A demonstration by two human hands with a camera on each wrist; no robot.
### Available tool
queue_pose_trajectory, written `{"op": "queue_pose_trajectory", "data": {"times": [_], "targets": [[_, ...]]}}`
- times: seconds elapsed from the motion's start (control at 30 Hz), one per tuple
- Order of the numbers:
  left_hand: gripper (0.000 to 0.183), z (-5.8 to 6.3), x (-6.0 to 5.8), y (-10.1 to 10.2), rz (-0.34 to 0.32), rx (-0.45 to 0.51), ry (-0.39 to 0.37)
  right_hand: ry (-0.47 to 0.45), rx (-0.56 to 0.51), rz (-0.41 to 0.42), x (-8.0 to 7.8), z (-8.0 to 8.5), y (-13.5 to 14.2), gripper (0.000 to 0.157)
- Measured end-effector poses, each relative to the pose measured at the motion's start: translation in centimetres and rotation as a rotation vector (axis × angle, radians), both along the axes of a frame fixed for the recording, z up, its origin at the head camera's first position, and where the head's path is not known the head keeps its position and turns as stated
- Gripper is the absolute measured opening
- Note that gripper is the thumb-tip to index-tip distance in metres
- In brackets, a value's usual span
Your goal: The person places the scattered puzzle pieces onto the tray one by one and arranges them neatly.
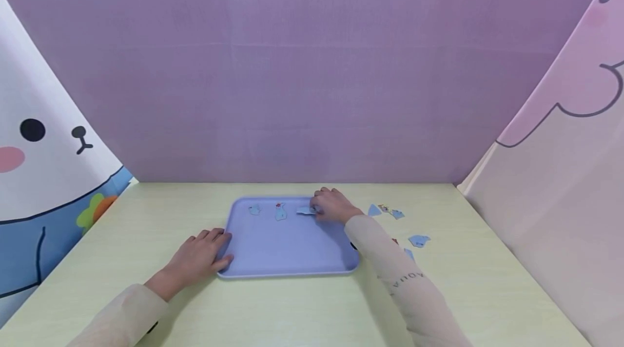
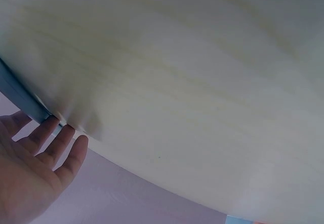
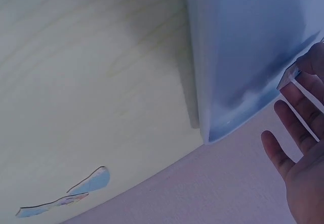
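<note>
A lavender-blue tray point(image 1: 287, 249) lies on the table. My left hand point(image 1: 197, 257) rests at the tray's left rim, fingers spread along it; in the left wrist view those fingertips touch the tray's edge. Over the tray's back right part, my right hand point(image 1: 333, 206) pinches a light blue puzzle piece point(image 1: 305, 210) between thumb and index finger. The right wrist view shows that piece point(image 3: 288, 76) tilted, with the other fingers loosely extended. Inside the tray, near its back edge, lie a small blue piece point(image 1: 254, 209) and a larger piece with a red detail point(image 1: 280, 211).
Right of the tray several loose pieces lie on the table, among them a blue one point(image 1: 419, 240) and a patterned one point(image 1: 397, 214); my right sleeve point(image 1: 390, 271) partly covers others. A purple curtain point(image 1: 292, 92) hangs behind the table, with printed cloths at both sides.
</note>
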State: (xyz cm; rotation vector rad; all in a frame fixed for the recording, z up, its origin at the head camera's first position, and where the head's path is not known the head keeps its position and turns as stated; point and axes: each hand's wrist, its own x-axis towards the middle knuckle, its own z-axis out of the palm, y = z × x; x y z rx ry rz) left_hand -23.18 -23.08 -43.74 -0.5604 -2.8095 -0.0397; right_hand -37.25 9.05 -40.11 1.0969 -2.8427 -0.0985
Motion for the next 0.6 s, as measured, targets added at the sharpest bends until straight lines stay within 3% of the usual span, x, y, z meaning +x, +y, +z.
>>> {"op": "queue_pose_trajectory", "data": {"times": [0.3,0.6], "targets": [[0.054,-0.3,-0.3,-0.1,0.0,-0.003,-0.006,-0.018,0.02,-0.034,-0.5,-0.3,-0.7,0.022],[0.052,0.1,-0.1,0.0,-0.004,-0.004,-0.008,-0.032,0.036,-0.048,-1.1,-0.9,-1.0,0.024]]}}
